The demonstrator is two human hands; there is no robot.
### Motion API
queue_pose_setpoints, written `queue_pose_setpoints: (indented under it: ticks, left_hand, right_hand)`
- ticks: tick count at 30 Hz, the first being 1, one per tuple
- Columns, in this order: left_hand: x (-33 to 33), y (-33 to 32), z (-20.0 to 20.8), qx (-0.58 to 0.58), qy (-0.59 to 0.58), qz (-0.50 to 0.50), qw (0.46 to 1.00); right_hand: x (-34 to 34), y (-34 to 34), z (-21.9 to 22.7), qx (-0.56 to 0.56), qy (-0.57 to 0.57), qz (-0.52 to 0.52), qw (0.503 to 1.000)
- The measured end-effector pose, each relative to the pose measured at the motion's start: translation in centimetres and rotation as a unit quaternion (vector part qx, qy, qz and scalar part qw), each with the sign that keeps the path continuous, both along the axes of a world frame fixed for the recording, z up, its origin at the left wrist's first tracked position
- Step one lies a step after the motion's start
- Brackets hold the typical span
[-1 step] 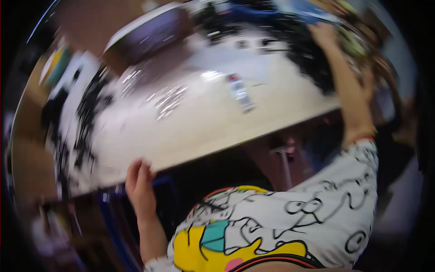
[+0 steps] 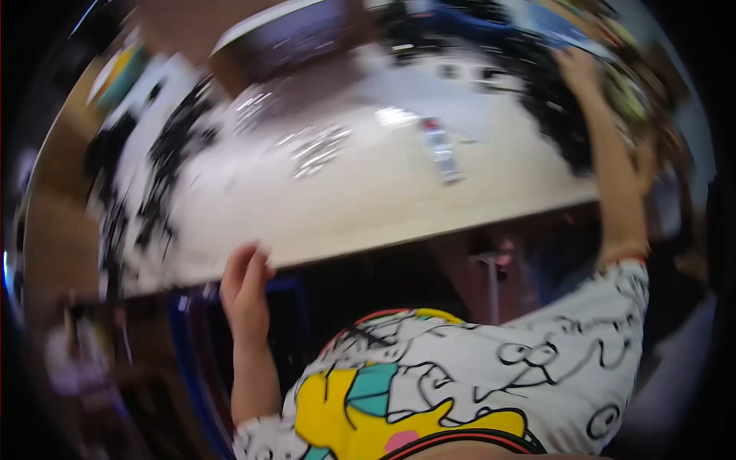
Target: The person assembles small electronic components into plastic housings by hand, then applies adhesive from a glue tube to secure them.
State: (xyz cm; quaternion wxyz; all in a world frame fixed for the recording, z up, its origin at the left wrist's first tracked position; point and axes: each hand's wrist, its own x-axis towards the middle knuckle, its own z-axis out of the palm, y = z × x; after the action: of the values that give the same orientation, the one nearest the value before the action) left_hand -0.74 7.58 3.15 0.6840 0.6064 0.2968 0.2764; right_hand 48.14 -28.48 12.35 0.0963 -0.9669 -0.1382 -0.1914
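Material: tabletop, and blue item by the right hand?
Tabletop: maybe laminate, smooth, semi-matte; pale, even surface, no grain visible through the blur. Blue item: possibly plastic, slightly glossy, given its pale streaks; blur leaves fabric open too.

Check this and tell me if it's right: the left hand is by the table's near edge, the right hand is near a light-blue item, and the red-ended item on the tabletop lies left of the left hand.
One thing is wrong: the head view shows the red-ended item lying right of the left hand. The rest stands.
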Motion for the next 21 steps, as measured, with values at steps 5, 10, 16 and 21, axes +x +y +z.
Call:
queue_pose_setpoints:
  ticks: [5, 10, 16, 21]
  left_hand:
    - [-2.4, 9.7, 1.3, 0.257, 0.002, 0.114, 0.960]
    - [-4.6, 23.2, 1.5, 0.462, 0.162, 0.239, 0.839]
    - [-3.6, 33.6, -1.3, 0.510, 0.419, 0.217, 0.719]
    - [-4.6, 37.7, -2.5, 0.484, 0.421, 0.145, 0.754]
  right_hand:
    - [-13.9, 14.8, -1.6, 0.183, 0.064, 0.403, 0.895]
    - [-30.3, 26.9, -5.4, 0.130, 0.085, 0.682, 0.714]
    - [-32.9, 31.8, -10.0, 0.210, 0.087, 0.728, 0.646]
    - [-31.0, 31.7, -10.8, 0.213, 0.125, 0.714, 0.655]
